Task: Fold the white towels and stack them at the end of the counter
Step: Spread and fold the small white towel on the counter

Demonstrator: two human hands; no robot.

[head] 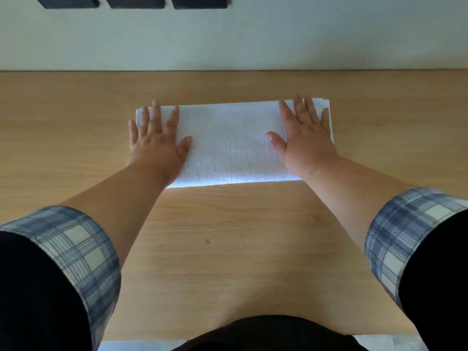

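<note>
A white towel, folded into a long rectangle, lies flat on the wooden counter toward its far side. My left hand presses flat on the towel's left end, fingers spread and straight, the little finger reaching past the edge onto the wood. On the towel's right end my right hand lies flat as well, fingers spread, thumb pointing inward. Both palms face down. The towel's middle shows bare between them.
A pale wall rises right behind the counter's back edge, with three dark panels at the top left. Bare wood stretches to both sides and in front of the towel. A strip of white shows below the counter's near edge.
</note>
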